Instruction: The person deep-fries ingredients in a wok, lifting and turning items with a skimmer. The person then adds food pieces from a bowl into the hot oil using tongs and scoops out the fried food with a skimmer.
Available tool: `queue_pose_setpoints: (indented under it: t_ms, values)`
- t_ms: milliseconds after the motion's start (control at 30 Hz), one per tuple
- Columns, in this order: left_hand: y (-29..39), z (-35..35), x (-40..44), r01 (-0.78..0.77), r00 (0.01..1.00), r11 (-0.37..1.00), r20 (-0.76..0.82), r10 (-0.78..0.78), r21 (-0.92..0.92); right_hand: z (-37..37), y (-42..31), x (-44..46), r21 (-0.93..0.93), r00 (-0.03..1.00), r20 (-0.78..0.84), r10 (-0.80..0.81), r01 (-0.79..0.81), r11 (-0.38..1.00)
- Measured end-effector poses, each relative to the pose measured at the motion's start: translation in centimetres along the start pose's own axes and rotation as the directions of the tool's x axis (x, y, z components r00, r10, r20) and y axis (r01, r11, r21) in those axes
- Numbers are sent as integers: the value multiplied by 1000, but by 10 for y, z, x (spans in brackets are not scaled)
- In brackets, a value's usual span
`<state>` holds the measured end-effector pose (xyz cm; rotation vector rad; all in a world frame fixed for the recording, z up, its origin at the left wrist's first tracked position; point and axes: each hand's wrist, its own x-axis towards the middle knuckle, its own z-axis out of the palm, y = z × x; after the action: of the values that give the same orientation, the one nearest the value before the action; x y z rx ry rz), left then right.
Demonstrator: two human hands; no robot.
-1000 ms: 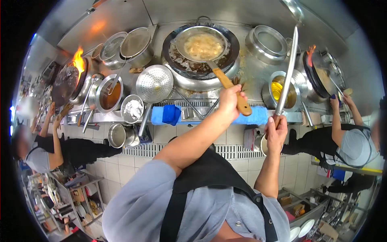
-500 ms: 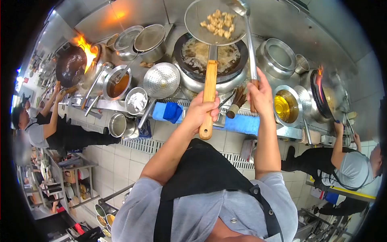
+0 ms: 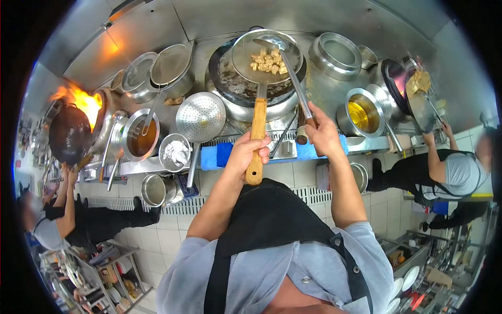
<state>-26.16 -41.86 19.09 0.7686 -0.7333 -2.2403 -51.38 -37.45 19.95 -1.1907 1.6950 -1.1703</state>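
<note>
On my feed, left grip (image 3: 252,155) clasps round silver-mesh strainer (image 3: 260,107), right grip (image 3: 322,137) long steel ladle (image 3: 295,78): likely twelve-o'clock draining, wanting steadiness next.

No text, label, brand, number or sign could be read.

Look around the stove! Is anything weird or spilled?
Big flames at the far left look startling, reaching past the tilted wok, though that may be normal cooking. A small brown thing lies on the metal counter, left of middle; I can't tell if it's spilled. The food chunks sit inside the strainer.
</note>
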Motion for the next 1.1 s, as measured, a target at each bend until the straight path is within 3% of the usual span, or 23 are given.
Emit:
queue_pose_setpoints:
  t_ms: [100, 200, 333, 433, 467, 533, 667, 767, 933, 1033, 1100]
  values:
    - [13, -25, 3, 41, 998, 998, 45, -39, -43, 17, -13, -15, -61, 986, -106, -130, 124, 990]
    - [29, -41, -1, 50, 995, 998, 90, -46, -49, 40, -60, -22, 107, 943, -279, -180, 217, 970]
    - [52, -34, -22, -57, 996, 992, 75, 49, 115, 48, -89, -20, 37, 942, -295, -158, 177, 984]
    - [67, -42, -21, -91, 988, 991, 134, 77, 99, 62, -103, -22, 126, 975, -220, 1, 28, 992]
    - [72, -47, -19, -90, 988, 992, 137, 78, 90, 70, -102, -22, 259, 987, -160, 30, 13, 966]
    - [86, -57, -13, -58, 990, 988, 134, 39, 144, 91, -97, -19, 506, 997, -22, 67, -47, 862]
    - [91, -74, -23, 34, 995, 981, 90, -52, 193, 120, -83, -3, 796, 979, 197, 48, -188, 575]
    - [92, -98, -28, 61, 993, 982, 92, -79, 178, 131, -72, 3, 875, 972, 216, 94, -235, 422]
    - [108, -120, -40, 45, 994, 989, 93, -58, 142, 138, -75, 4, 898, 952, 302, 58, -304, 317]
    - [135, -143, -51, 16, 993, 998, 119, -22, 56, 144, -97, -6, 930, 941, 327, -92, -303, 210]
    - [147, -163, -60, -57, 997, 992, 49, 52, 109, 144, -110, -14, 940, 927, 328, -180, -302, 158]
